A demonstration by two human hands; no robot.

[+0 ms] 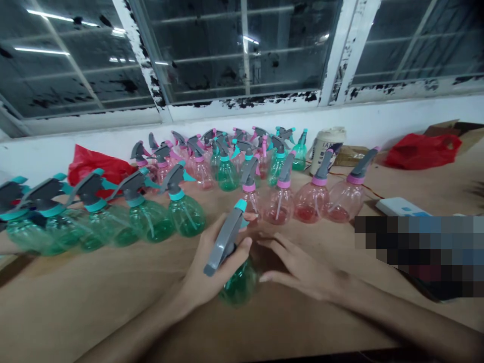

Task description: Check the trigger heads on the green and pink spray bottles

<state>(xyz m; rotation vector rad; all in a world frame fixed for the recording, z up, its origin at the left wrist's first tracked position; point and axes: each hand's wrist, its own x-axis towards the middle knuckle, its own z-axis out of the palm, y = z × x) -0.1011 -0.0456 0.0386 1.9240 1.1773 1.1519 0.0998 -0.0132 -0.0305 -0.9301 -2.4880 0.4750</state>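
In the middle of the table my left hand (212, 267) is wrapped round the neck of a green spray bottle (239, 285), whose grey and turquoise trigger head tilts toward me. Just right of that bottle, my right hand (289, 259) has its fingers stretched apart and holds nothing. A row of green spray bottles (151, 222) with turquoise collars runs off to the left. Ahead of my hands, several pink spray bottles (280, 204) with pink collars stand in line, upright or leaning a little.
Behind stands a cluster of pink and green spray bottles (227, 171). Red plastic bags (94, 169) lie at back left and back right. A white paper cup (327, 138), a cardboard piece (351, 155) and a white box (401, 206) sit rightward. Windows (245, 50) line the wall.
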